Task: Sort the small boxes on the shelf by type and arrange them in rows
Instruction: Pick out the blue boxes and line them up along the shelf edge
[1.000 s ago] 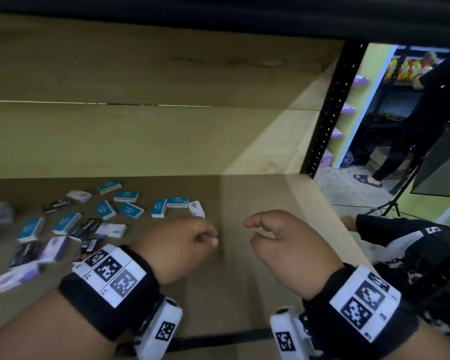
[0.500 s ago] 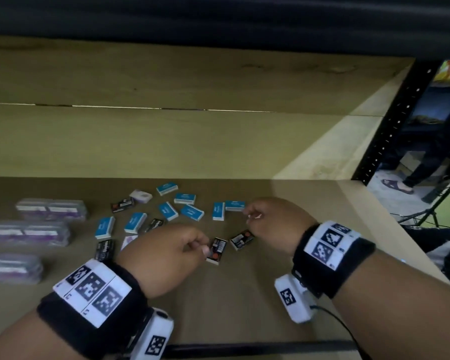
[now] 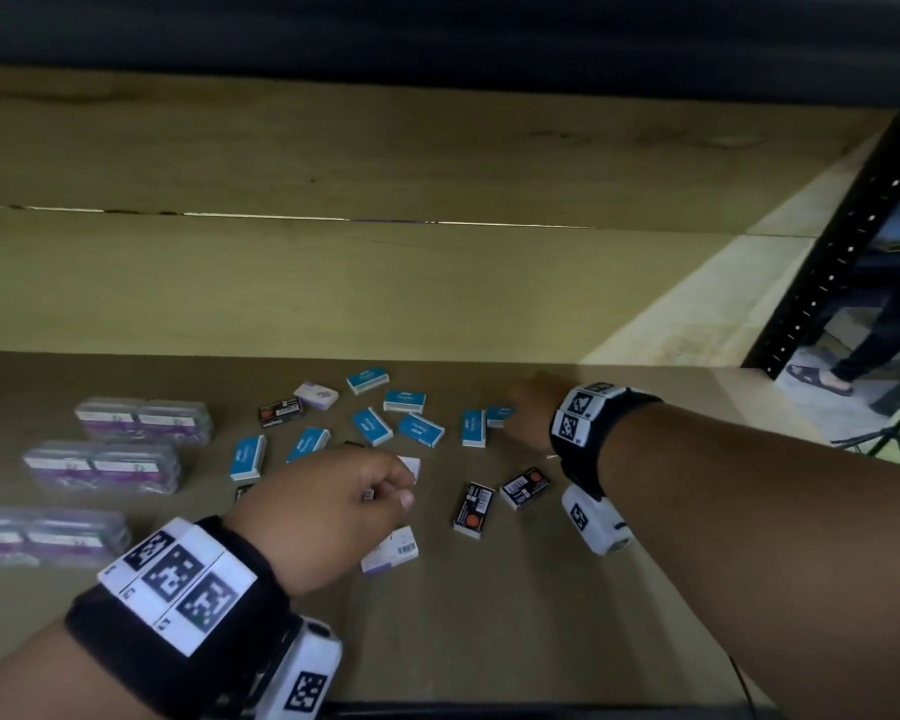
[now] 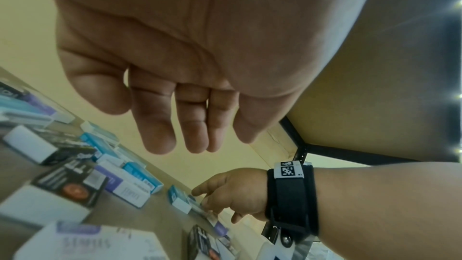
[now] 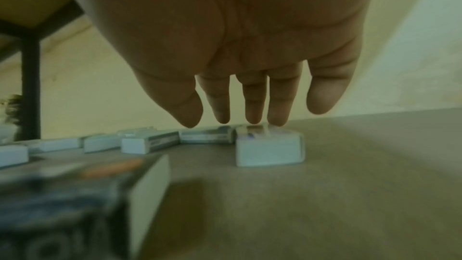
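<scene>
Small boxes lie scattered on the brown shelf board (image 3: 489,615): several blue ones (image 3: 420,429), black ones (image 3: 473,509) and white-purple ones (image 3: 391,556). My right hand (image 3: 513,415) reaches to the back, its straight fingertips (image 5: 276,122) resting on top of the rightmost blue box (image 3: 500,414) (image 5: 270,149). In front of the blue boxes, my left hand (image 3: 404,485) hovers over a white-purple box. Its fingers (image 4: 160,126) hang relaxed and hold nothing. The left wrist view also shows the right hand (image 4: 225,191) on that blue box (image 4: 190,203).
Three clear plastic packs with purple labels (image 3: 144,419) (image 3: 102,466) (image 3: 48,535) sit in a column at the left. The shelf's wooden back wall (image 3: 385,293) is behind the boxes, a black upright (image 3: 827,262) at the right. A person's legs (image 3: 879,324) stand beyond it.
The view has swung left, bringing the plastic packs into sight. My right hand has stretched farther back onto the rightmost blue box. My left hand has drifted left of the two black boxes.
</scene>
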